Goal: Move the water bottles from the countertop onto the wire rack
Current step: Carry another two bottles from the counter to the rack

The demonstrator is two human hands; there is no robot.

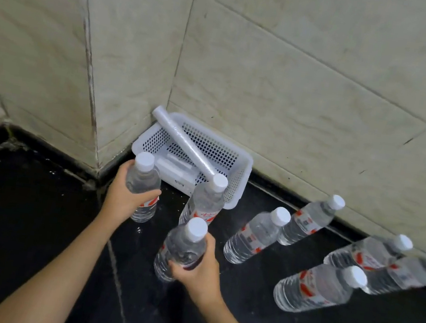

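Both hands are busy. The left hand point(124, 201), left of centre in the frame, wraps its fingers round the upper body of the left-hand bottle point(142, 178), just under the shoulder. The right hand point(201, 274), lower centre, grips the right-hand bottle point(183, 247) round its middle from below and to the right. Whether either bottle has left the black countertop point(34, 218) I cannot tell.

A third bottle point(203, 203) stands between the two held ones, in front of the white basket point(244, 165) in the corner, which has a plastic roll point(184, 143) leaning across it. The other bottles point(253, 235) stand in loose rows toward the right edge of the frame, the nearest ones blurred. The wire rack is not in view.

These bottles look full and capped, so each should have a fair weight for one hand. The clear plastic walls are thin and ribbed and will likely give a little under a squeeze (no risk of breaking, only of denting). A grip round the labelled waist or just below the shoulder seems safest, since the ribs give the fingers purchase there. The smooth white cap would be a poor hold. If the plastic is wet it could slip, though I see no sign either way.
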